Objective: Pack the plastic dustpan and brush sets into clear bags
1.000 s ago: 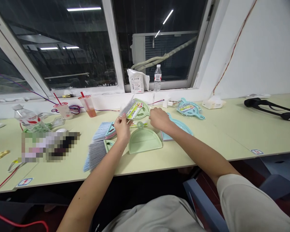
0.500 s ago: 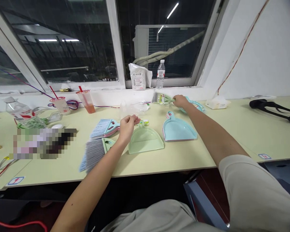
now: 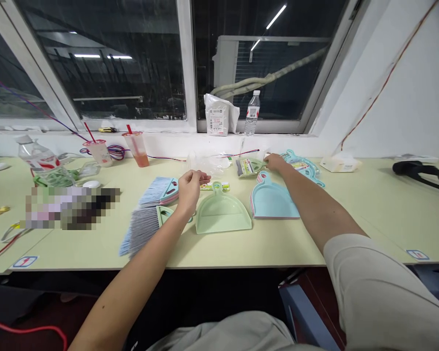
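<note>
A pale green desk is being lit under dark windows — dustpans, brushes scattered. A packaged brush set is being pinched by the right hand; left hand fingers are being held curled together, hovering.

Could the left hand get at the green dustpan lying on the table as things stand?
Probably yes. The left hand hovers just left of the green dustpan, which lies flat with nothing on it and nothing between them. The right hand is farther back.
</note>
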Demonstrator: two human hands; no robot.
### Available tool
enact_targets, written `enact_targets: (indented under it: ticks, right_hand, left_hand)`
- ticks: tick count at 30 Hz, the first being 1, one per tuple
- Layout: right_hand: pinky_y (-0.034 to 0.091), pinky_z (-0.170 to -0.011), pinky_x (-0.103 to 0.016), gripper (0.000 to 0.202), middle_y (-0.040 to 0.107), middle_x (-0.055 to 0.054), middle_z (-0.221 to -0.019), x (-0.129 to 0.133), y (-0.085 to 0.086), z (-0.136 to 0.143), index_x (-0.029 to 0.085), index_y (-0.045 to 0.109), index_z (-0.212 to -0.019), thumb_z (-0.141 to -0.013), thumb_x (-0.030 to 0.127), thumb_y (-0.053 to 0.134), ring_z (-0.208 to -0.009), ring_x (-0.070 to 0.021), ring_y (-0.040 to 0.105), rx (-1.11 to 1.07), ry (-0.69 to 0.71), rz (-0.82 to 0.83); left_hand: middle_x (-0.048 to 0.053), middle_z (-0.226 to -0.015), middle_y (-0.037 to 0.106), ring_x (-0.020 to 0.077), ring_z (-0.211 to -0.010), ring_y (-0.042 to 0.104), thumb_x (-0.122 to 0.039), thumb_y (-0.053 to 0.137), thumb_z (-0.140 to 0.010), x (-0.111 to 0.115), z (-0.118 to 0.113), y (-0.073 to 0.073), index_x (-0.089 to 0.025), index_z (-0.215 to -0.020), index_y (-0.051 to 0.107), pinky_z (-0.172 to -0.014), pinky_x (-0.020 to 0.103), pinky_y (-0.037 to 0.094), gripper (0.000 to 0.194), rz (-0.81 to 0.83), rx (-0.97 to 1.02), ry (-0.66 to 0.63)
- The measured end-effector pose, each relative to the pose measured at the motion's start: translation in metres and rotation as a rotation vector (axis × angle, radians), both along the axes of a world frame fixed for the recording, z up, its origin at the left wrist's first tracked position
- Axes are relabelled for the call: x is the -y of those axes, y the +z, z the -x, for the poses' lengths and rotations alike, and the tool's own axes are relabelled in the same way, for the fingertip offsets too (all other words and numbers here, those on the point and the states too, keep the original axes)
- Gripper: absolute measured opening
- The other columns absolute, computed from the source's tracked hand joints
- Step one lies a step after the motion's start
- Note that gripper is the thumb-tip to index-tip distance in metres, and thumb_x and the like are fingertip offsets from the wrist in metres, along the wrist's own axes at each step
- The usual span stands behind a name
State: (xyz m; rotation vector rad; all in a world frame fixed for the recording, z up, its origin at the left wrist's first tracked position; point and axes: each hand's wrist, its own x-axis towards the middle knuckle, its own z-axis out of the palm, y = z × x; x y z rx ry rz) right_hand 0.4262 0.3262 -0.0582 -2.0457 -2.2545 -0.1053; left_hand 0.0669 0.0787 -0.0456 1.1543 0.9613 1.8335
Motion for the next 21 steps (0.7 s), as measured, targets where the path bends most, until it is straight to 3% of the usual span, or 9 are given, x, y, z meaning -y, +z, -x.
enact_targets:
  ticks: [8, 12, 16, 19, 21]
  right_hand:
    - [0.048, -0.096, -0.035, 0.048, 0.072, -0.019, -0.129, 0.021, -0.005, 0.007, 0.014, 0.073, -0.13, -0.082, 0.018, 0.074, -0.115, -0.0301, 0.066, -0.004, -0.022, 0.097]
    - [0.048, -0.097, -0.037, 0.054, 0.07, -0.022, -0.13, 0.024, 0.006, 0.008, 0.011, 0.07, -0.132, -0.079, 0.015, 0.076, -0.116, -0.0314, 0.065, -0.025, -0.06, 0.078]
    - [0.046, -0.103, -0.035, 0.054, 0.064, -0.023, -0.139, 0.034, 0.025, 0.011, 0.007, 0.065, -0.139, -0.085, 0.007, 0.063, -0.125, -0.0315, 0.06, -0.08, -0.063, -0.036]
    - [0.046, -0.103, -0.035, 0.041, 0.07, -0.017, -0.133, 0.068, 0.038, 0.031, 0.011, 0.071, -0.128, -0.091, 0.011, 0.055, -0.12, -0.0295, 0.062, -0.265, 0.059, -0.272]
    - [0.049, -0.096, -0.034, 0.031, 0.075, -0.013, -0.119, 0.107, 0.042, 0.057, 0.014, 0.075, -0.115, -0.095, 0.016, 0.051, -0.108, -0.027, 0.066, -0.378, 0.214, -0.358]
  left_hand:
    - [0.007, -0.08, 0.068, 0.0197, -0.079, 0.073, -0.03, 0.066, -0.085, -0.003, 0.002, -0.002, -0.017, -0.064, 0.059, -0.079, 0.036, 0.062, 0.025, -0.008, -0.005, 0.002]
    - [0.006, -0.081, 0.068, 0.019, -0.079, 0.074, -0.031, 0.066, -0.085, -0.002, 0.001, -0.002, -0.017, -0.065, 0.058, -0.078, 0.034, 0.061, 0.026, -0.013, -0.036, 0.016]
    - [0.005, -0.078, 0.068, 0.0185, -0.076, 0.072, -0.032, 0.065, -0.085, 0.002, 0.007, 0.006, -0.018, -0.066, 0.059, -0.075, 0.033, 0.06, 0.024, -0.02, -0.088, 0.067]
    - [0.007, -0.079, 0.071, 0.0195, -0.078, 0.07, -0.028, 0.063, -0.084, 0.012, 0.028, 0.019, -0.019, -0.074, 0.067, -0.073, 0.031, 0.056, 0.013, -0.043, -0.293, 0.11]
    - [0.007, -0.08, 0.073, 0.0205, -0.077, 0.067, -0.023, 0.063, -0.081, 0.022, 0.05, 0.027, -0.02, -0.078, 0.072, -0.071, 0.03, 0.051, 0.009, -0.073, -0.569, 0.142]
